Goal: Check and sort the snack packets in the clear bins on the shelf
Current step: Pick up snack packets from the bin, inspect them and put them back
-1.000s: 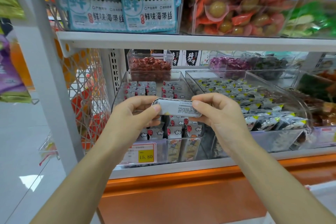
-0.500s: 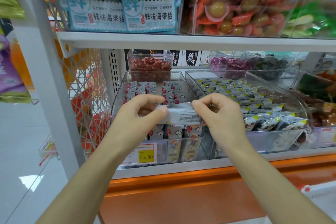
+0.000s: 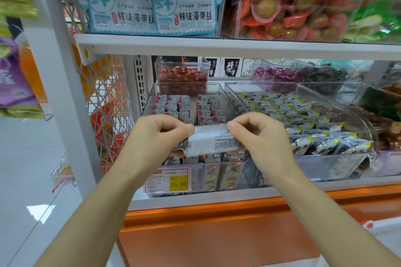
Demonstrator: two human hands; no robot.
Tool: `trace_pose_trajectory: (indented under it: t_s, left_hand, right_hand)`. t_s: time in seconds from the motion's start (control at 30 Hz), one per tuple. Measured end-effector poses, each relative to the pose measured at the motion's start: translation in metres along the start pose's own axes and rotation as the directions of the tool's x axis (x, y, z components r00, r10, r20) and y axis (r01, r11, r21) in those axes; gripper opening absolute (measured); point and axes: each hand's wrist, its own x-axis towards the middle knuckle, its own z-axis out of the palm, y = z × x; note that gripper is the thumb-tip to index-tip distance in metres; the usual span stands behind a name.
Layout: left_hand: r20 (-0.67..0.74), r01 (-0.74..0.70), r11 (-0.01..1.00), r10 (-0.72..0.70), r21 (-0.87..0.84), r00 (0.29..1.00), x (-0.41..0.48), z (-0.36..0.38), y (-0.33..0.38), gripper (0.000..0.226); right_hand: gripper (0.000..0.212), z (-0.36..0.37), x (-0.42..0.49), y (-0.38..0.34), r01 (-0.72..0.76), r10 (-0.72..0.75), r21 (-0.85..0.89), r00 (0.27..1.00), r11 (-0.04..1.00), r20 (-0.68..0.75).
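My left hand (image 3: 159, 136) and right hand (image 3: 260, 136) pinch a silver snack packet (image 3: 213, 141) by its ends above the left clear bin (image 3: 219, 90), printed side up for checking.

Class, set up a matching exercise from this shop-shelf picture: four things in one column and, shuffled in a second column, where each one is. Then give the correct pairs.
Things
1. white snack packet
2. yellow price tag
3. small bin of red snacks
4. packets with yellow corners

Places
A. at the back, behind the left front bin
B. held between the left hand and right hand
C. in the right front bin
D. on the front of the left front bin

Pairs: 1-B, 2-D, 3-A, 4-C
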Motion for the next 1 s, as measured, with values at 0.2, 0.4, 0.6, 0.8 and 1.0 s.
trace_pose_trajectory:
  t_s: [0.2, 0.4, 0.6, 0.8, 1.0]
  left_hand:
    - [-0.047, -0.042, 0.996, 0.046, 0.080, 0.998, -0.003, 0.008, -0.001, 0.020]
    - [0.022, -0.145, 0.914, 0.148, 0.378, 0.989, -0.006, 0.018, -0.001, 0.048]
    - [-0.062, -0.120, 0.956, 0.141, 0.267, 0.988, 0.001, 0.016, -0.006, 0.046]
    - [-0.126, -0.130, 0.821, 0.238, 0.557, 0.963, 0.030, 0.005, -0.011, 0.042]
    - [0.080, -0.096, 0.647, 0.055, 0.756, 0.995, 0.078, 0.021, -0.018, 0.032]
  right_hand:
    - [0.014, 0.002, 0.002, 0.003, -0.048, 0.043, -0.056, 0.995, 0.997, -0.090]
    - [0.012, 0.002, 0.002, 0.005, -0.098, 0.096, -0.001, 0.984, 0.995, -0.151]
    - [0.041, 0.000, 0.003, 0.003, -0.064, 0.056, 0.072, 0.993, 0.995, 0.107]
    - [0.015, -0.003, 0.015, 0.004, -0.045, 0.070, 0.122, 0.976, 0.992, -0.207]
    - [0.015, -0.002, 0.023, 0.006, -0.066, 0.120, 0.205, 0.958, 0.977, -0.261]
